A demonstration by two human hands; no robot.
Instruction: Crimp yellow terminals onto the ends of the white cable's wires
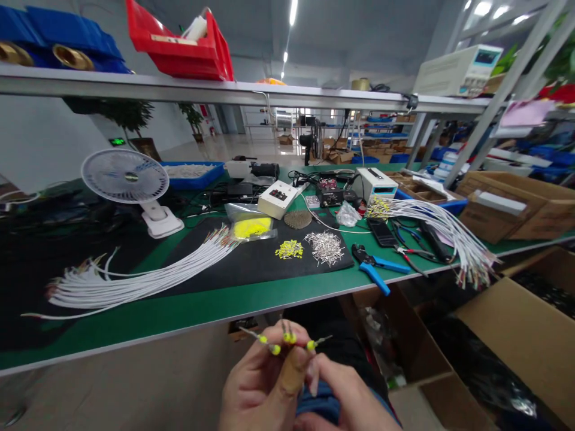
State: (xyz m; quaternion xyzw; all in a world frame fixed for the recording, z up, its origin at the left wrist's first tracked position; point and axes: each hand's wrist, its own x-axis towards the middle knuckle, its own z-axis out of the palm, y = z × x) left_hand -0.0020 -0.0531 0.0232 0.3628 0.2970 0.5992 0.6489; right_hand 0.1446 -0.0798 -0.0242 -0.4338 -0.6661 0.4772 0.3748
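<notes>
My left hand [265,383] is closed in a pinch in front of the bench edge, thumb uppermost. Several thin wire ends with yellow collars [290,338] fan out above its fingertips, each with a narrow greyish tip. My right hand [345,389] presses its curled fingers against the left fingertips, just below the rightmost collar. What lies between its fingers is hidden. On the black mat beyond are a heap of small yellow collars [289,249] and a heap of silver metal terminals [325,248]. Blue-handled crimping pliers [377,265] lie to their right.
White cable bundles lie left [148,278] and right [435,221] on the green bench [251,286]. A white fan [126,176], a bag of yellow pieces [252,227] and a phone [381,232] also lie there. Cardboard boxes [521,335] stand at the lower right; a shelf [278,90] spans above.
</notes>
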